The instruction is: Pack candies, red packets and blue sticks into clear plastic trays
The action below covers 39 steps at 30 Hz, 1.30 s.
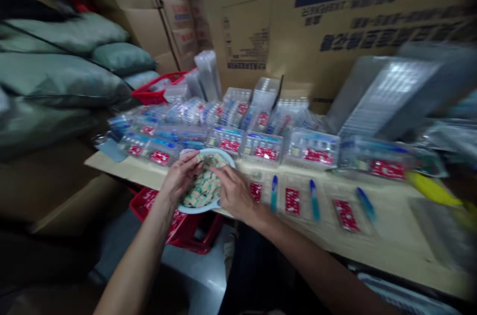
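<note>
Small pale-and-green pieces (203, 190) fill a light blue bowl (228, 157) at the front edge of the worktop (397, 235). The left hand (182, 175) is at the bowl's left side, its grip narrow, thumb and fingers curled close together over the pieces; blur hides whether one is pinched there. The right hand (234, 188) reaches in from the other side, fingers bent down at the pieces, its grip also narrow; whether it holds any I cannot tell. Just right of that hand, clear trays (303, 196) carry red packets (292, 201) and blue pens (315, 200). A red basket (199, 245) is below the bowl.
</note>
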### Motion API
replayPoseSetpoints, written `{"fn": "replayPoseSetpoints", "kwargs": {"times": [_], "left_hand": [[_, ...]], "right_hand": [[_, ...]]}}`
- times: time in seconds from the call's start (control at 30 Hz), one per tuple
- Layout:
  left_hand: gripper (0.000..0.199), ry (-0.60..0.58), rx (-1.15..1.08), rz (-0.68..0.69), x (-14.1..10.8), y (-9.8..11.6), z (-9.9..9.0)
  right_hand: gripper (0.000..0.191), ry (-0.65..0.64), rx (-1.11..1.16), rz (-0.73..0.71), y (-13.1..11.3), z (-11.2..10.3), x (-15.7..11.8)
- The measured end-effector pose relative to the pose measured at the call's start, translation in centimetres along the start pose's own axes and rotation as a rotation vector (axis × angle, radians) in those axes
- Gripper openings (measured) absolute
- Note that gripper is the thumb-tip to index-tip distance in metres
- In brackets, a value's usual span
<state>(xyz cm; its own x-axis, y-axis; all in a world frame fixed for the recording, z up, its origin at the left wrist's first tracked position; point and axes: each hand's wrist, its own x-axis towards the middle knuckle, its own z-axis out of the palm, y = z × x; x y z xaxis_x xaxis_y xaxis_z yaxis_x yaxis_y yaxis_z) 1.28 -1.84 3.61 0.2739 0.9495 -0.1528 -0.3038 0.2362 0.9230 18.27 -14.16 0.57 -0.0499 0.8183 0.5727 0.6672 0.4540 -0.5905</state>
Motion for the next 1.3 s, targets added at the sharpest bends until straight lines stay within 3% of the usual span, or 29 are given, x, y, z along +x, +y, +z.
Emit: {"fn": "replayPoseSetpoints", "kwargs": {"times": [0.1, 0.23, 0.33, 0.4, 0.5, 0.57, 0.7, 0.87, 1.07, 1.23, 1.3], "left_hand": [[0.037, -0.017, 0.237, 0.086, -1.3, 0.6, 2.9], [0.032, -0.298, 0.572, 0.114, -3.4, -2.0, 9.5], [0.027, -0.512, 0.749, 0.121, -2.9, -6.3, 14.8], [0.031, -0.579, 0.927, 0.169, -1.7, -8.9, 17.8], [0.030, -0.671, 1.261, 0.313, 0.1, -11.3, 21.1], [0.030, -0.803, 1.424, 0.395, 0.8, -12.0, 22.5], [0.034, -1.054, 1.549, 0.529, 1.4, -12.7, 23.7], [0.033, -1.182, 1.544, 0.575, 2.3, -13.4, 23.7], [0.018, -1.012, 1.476, 0.598, 2.9, -14.1, 22.7], [0.025, -0.898, 1.455, 0.642, 2.4, -14.1, 21.5], [0.025, -0.914, 1.455, 0.643, 1.8, -14.1, 21.1]], "right_hand": [[0.045, -0.120, -0.194, 0.123, -0.3, -4.0, -4.5], [0.047, -0.259, -0.431, 0.390, 0.4, -7.2, -10.4], [0.057, -0.357, -0.480, 0.475, 0.9, -7.6, -12.8], [0.062, -0.390, -0.458, 0.497, 0.8, -7.5, -13.5], [0.063, -0.412, -0.427, 0.535, 0.4, -7.5, -13.8], [0.064, -0.418, -0.413, 0.547, 0.2, -7.7, -14.0], [0.064, -0.407, -0.393, 0.538, 0.3, -7.8, -14.3], [0.063, -0.378, -0.384, 0.509, 0.6, -7.7, -14.5], [0.063, -0.358, -0.393, 0.487, 0.6, -7.6, -14.6], [0.062, -0.351, -0.404, 0.482, 0.6, -7.5, -14.8], [0.062, -0.351, -0.400, 0.480, 0.6, -7.4, -14.8]]}}
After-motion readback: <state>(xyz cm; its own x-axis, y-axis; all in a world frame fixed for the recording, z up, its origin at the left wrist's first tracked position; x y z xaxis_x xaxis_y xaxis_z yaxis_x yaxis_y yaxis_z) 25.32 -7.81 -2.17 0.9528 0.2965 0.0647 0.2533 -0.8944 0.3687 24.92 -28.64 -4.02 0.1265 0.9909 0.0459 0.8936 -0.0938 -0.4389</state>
